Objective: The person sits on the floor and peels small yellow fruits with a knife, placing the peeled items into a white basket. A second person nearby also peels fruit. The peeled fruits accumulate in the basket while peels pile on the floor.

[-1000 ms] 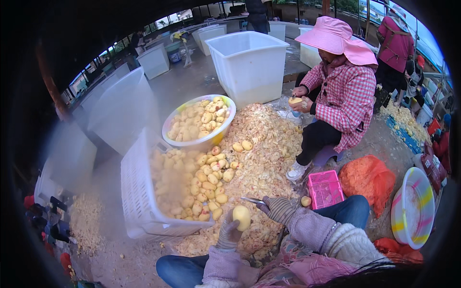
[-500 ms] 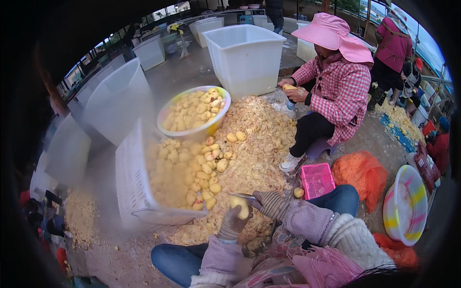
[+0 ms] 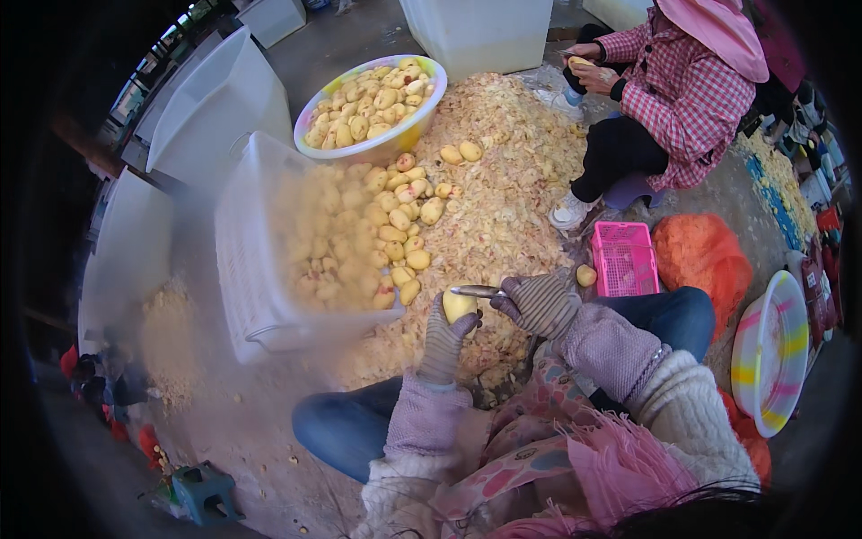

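My left hand (image 3: 442, 339), in a striped glove, is closed around a pale yellow potato (image 3: 459, 307) above the heap of peelings (image 3: 492, 220). My right hand (image 3: 537, 304), also gloved, grips a metal peeler (image 3: 478, 291). Its blade lies against the upper part of the potato. More potatoes (image 3: 393, 234) spill from a white crate (image 3: 242, 260) lying on its side to the left, partly blurred by a smear on the view. Beyond it, a colourful basin (image 3: 431, 106) is full of yellow potatoes (image 3: 368, 103).
A co-worker in a checked shirt (image 3: 691, 112) sits at the far right, holding a potato. Near my right knee are a pink basket (image 3: 626, 260), a lone potato (image 3: 586, 275), an orange net bag (image 3: 700, 269) and another basin (image 3: 765, 355). Large white tubs (image 3: 485, 36) stand behind.
My view has tipped down and turned, so the scene sits higher. The potato has been turned in my left hand, and the peeler now lies more level across its top.
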Demonstrator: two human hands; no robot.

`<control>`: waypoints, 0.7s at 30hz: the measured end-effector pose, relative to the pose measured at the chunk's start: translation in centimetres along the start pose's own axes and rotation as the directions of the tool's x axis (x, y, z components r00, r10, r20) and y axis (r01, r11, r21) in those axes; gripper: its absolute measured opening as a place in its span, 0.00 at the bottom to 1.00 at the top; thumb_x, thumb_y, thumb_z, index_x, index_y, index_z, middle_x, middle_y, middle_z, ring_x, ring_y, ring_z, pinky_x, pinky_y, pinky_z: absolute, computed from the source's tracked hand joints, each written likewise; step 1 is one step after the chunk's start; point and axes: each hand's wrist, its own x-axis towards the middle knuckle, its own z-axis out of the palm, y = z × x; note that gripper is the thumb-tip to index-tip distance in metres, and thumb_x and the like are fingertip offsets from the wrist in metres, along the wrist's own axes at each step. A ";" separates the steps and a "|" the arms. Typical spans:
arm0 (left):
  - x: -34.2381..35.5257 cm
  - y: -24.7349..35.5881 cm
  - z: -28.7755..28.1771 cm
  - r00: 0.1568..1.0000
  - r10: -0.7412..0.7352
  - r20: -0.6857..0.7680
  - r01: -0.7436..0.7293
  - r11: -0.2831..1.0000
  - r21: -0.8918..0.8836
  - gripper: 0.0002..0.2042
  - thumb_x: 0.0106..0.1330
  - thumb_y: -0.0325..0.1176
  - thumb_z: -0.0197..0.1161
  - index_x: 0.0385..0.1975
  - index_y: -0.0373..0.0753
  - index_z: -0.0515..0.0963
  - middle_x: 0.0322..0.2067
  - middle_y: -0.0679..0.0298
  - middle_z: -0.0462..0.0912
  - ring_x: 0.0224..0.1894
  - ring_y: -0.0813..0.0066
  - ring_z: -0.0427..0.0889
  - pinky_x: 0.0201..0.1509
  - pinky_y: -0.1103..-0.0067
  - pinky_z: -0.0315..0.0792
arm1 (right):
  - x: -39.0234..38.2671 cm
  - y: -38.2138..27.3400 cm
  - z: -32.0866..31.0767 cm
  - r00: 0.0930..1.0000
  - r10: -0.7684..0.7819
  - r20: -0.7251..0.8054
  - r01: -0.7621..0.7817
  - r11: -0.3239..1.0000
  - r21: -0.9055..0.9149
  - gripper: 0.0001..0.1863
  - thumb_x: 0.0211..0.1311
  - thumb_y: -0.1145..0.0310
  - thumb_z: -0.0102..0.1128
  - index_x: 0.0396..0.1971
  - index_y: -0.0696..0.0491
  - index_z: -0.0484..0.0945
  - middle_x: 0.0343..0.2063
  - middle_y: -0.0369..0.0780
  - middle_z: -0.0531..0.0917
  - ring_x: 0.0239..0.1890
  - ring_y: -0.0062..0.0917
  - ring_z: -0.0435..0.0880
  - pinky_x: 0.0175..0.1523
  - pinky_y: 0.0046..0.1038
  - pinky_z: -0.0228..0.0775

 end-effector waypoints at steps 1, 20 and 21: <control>-0.1 -0.1 -0.2 1.000 0.005 0.009 -0.005 1.000 -0.012 0.32 0.49 0.29 0.69 0.56 0.35 0.65 0.40 0.57 0.79 0.40 0.65 0.81 0.44 0.73 0.78 | 0.0 0.0 0.4 1.000 0.010 -0.020 -0.009 0.999 0.035 0.22 0.67 0.50 0.48 0.33 0.57 0.73 0.22 0.47 0.79 0.24 0.43 0.80 0.31 0.43 0.71; 0.0 2.8 0.4 0.952 -0.006 0.307 0.151 0.880 -0.450 0.35 0.40 0.27 0.64 0.56 0.37 0.68 0.47 0.49 0.76 0.49 0.53 0.78 0.55 0.59 0.73 | 0.1 0.2 -0.5 0.950 -0.286 -0.124 0.297 0.951 0.083 0.22 0.63 0.49 0.55 0.30 0.55 0.73 0.21 0.46 0.78 0.24 0.42 0.80 0.30 0.42 0.71; 0.1 2.9 0.3 0.935 -0.011 0.355 0.188 0.863 -0.470 0.35 0.39 0.28 0.63 0.56 0.36 0.68 0.47 0.48 0.77 0.48 0.53 0.78 0.54 0.60 0.74 | 0.2 0.2 -0.8 0.978 -0.111 -0.177 0.128 0.988 0.088 0.22 0.63 0.48 0.54 0.30 0.55 0.73 0.21 0.46 0.78 0.24 0.42 0.80 0.30 0.42 0.71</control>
